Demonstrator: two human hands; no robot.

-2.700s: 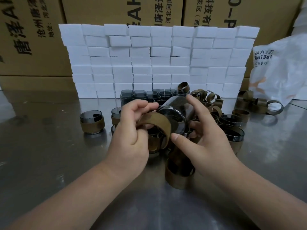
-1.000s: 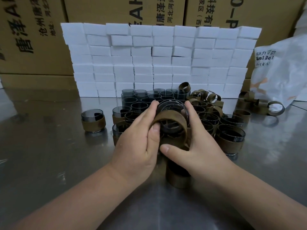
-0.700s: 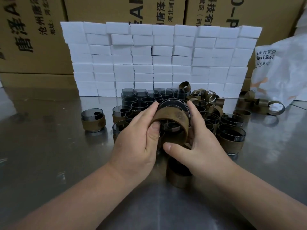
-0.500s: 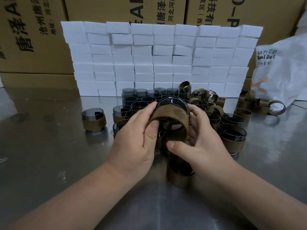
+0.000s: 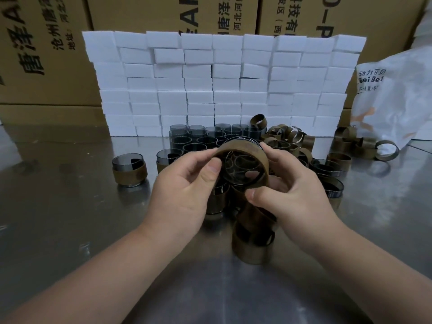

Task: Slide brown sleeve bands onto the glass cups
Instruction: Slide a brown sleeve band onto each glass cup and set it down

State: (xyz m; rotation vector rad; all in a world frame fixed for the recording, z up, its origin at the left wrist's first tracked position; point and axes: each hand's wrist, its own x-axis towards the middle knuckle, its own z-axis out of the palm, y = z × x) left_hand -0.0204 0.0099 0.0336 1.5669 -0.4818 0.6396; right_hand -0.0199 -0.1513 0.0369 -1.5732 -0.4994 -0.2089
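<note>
So we've got the glass cup (image 5: 239,171) tipped on its side above the metal table (image 5: 70,218), bottom facing us, with a brown sleeve band (image 5: 243,149) wrapped around it. Our left hand (image 5: 184,190) pinches the band's left edge, thumb on the front. Our right hand (image 5: 294,192) grips the band's right side, thumb under the bottom edge. Behind sit bare cups (image 5: 201,139), with loose bands (image 5: 289,136) just right of them, and a banded cup (image 5: 129,170) stands alone off to the left.
</note>
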